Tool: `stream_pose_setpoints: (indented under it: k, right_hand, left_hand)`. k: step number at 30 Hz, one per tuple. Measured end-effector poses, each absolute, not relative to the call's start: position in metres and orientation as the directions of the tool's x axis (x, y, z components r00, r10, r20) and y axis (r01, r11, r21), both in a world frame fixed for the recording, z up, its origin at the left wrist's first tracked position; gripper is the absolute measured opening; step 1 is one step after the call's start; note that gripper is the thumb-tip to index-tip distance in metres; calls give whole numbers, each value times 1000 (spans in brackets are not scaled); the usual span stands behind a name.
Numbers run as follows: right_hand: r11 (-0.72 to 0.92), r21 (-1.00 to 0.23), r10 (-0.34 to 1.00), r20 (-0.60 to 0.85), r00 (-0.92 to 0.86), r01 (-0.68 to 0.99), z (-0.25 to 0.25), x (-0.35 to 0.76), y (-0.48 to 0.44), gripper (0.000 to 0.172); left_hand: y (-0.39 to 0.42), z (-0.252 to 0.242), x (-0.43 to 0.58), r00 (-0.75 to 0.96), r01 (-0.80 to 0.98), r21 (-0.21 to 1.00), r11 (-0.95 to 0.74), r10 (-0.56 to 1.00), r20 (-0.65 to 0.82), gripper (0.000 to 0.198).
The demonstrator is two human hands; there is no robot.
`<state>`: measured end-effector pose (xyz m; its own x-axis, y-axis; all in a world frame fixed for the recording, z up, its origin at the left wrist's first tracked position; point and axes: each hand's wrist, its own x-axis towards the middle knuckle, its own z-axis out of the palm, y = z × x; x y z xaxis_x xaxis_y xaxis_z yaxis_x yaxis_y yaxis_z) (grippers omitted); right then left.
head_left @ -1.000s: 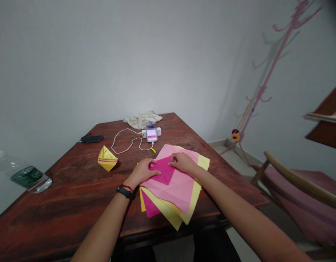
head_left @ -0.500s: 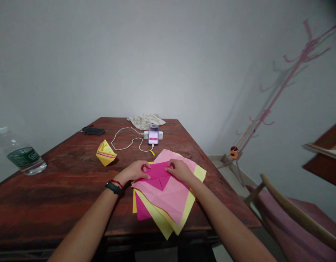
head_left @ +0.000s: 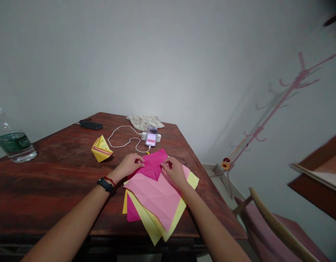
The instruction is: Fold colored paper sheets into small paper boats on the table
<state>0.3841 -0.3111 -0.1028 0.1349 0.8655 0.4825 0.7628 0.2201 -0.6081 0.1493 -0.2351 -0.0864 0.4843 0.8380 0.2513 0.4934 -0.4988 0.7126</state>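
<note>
A folded magenta sheet of paper (head_left: pixel 154 162) lies over a stack of pink and yellow paper (head_left: pixel 157 198), its pointed end toward me. My left hand (head_left: pixel 131 163) pinches the sheet's left edge between thumb and fingers. At its right edge, my right hand (head_left: pixel 172 169) is also closed, with thumb and forefinger on the paper. Creases cross the pink sheet underneath. To the left of my left hand stands a folded yellow paper piece (head_left: pixel 102 150) with pink layers along its middle.
A water bottle (head_left: pixel 14 142) stands at the far left of the wooden table (head_left: pixel 61 182). Behind the paper are a phone (head_left: pixel 151 137), a white cable (head_left: pixel 121 146), a dark case-like device (head_left: pixel 91 125) and a cloth (head_left: pixel 144 122). A chair (head_left: pixel 274 222) and pink coat rack (head_left: pixel 277 105) are at right.
The magenta sheet now shows more of its upper part, rising to a corner beyond my hands. Both hands keep hold at its sides. The whole view has shifted and tilted slightly.
</note>
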Motion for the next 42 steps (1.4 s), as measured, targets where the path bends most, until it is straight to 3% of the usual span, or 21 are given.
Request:
stream_pose_setpoints:
  k: [3,6,9,13,18,25,31,33,36,38,40,42]
  right_hand:
    - [235,-764,803,501,323,601,-102,387,-307,23]
    - [243,-900,834,384,396,361,-101,386,-305,42]
    - [261,-955,911,291,291,139,-100,381,-307,57]
    - [226,-972,973,221,72,-71,-96,372,-316,54]
    - [177,-969,984,175,26,-174,-93,367,-321,56]
    - [250,-967,954,253,158,41,-92,364,-321,36]
    - [292,-896,855,402,329,335,-101,379,-312,24]
    - [319,-792,796,522,306,521,-103,388,-309,25]
    - [300,-512,793,603,89,805,-107,393,-307,40]
    - [215,-324,858,513,-20,921,-112,388,-307,48]
    - [191,-283,881,471,-37,940,-118,377,-308,51]
    - [144,-216,917,395,-49,966,-124,366,-307,56]
  left_hand:
    - [-238,-79,150,403,436,710,-553,825,395,14]
    - [-242,-76,151,375,371,722,-584,806,458,14]
    - [-244,-77,153,400,326,734,-596,790,465,14]
    - [-244,-80,157,480,266,719,-642,735,478,11]
    - [-244,-83,160,536,220,650,-727,647,542,7]
    - [-245,-88,162,576,275,524,-806,575,581,4]
    - [-250,-85,162,449,300,553,-777,627,637,10]
    - [-260,-78,163,365,293,535,-792,610,704,13]
    - [-294,-65,177,303,267,431,-862,500,811,18]
    - [-328,-58,198,488,103,307,-946,317,813,19]
    - [-367,-54,226,618,-119,233,-965,112,778,25]
    - [-403,-53,257,737,-269,235,-934,-43,675,39]
